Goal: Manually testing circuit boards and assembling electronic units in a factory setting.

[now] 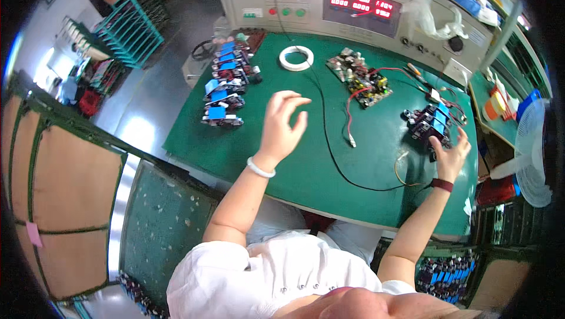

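My left hand [283, 128] is over the green work mat with its fingers apart, holding nothing. At the right, my right hand [451, 159] reaches to the near end of a small group of circuit boards with blue blocks [434, 120]. Its thumb and fingers are spread; whether they touch the boards I cannot tell. A larger populated circuit board [360, 77] lies toward the back with red wires attached. One red lead [348, 120] ends in a white connector on the mat. A row of similar boards with blue blocks [225, 86] stands at the left.
A white ring-shaped roll [296, 58] sits at the back of the mat. A black cable [328, 136] curves across the middle. Behind stands a test bench panel [362, 8] with lit red digits and knobs. A white fan [532, 153] is beyond the right edge.
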Available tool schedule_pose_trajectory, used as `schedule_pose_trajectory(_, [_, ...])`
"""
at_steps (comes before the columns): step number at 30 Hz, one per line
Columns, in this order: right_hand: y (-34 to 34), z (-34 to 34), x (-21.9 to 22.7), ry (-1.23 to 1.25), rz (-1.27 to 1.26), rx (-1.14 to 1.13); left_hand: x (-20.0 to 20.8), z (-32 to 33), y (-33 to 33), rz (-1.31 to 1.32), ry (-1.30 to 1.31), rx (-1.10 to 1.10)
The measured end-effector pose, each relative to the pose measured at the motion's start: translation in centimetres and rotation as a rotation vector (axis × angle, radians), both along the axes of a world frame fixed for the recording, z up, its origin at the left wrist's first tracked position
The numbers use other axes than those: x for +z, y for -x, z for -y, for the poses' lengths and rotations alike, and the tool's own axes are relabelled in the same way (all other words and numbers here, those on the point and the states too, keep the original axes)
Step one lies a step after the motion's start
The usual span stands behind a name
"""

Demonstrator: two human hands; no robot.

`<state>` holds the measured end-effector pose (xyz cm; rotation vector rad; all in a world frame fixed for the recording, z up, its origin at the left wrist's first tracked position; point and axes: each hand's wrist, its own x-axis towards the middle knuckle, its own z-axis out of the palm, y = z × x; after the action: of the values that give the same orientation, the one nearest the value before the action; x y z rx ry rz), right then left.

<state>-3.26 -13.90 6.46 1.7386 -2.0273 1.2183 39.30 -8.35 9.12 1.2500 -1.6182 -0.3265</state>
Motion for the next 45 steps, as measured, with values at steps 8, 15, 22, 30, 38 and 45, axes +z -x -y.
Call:
schedule_pose_trajectory(8, [-7.0, -1.2, 2.6, 0.381, 0.303, 0.605, -3.2, -6.3, -12.3, 0.624, 0.074, 0.761])
schedule_pose_trajectory(15, [-9.1, -1.9, 2.6, 0.324, 0.212, 0.761, -4.7, -11.0, -11.6, 0.314, -0.017, 0.673])
schedule_pose_trajectory(22, [-9.5, -1.9, 2.2, 0.17, 0.245, 0.877, -5.3, -12.3, -11.4, 0.417, -0.037, 0.724])
schedule_pose_trajectory(30, [-10.1, -2.3, 2.4, 0.086, 0.251, 0.954, -2.6, -11.4, -6.2, 0.372, -0.037, 0.436])
schedule_pose_trajectory(38, [-9.3, -1.8, 2.2, 0.1, 0.322, 0.911, -2.2, -6.7, 1.9, 0.284, 0.197, -0.12])
schedule_pose_trajectory(45, [-8.9, -1.6, 2.1, 0.113, 0.391, 0.916, -2.7, -2.8, 8.4, 0.262, 0.094, -0.259])
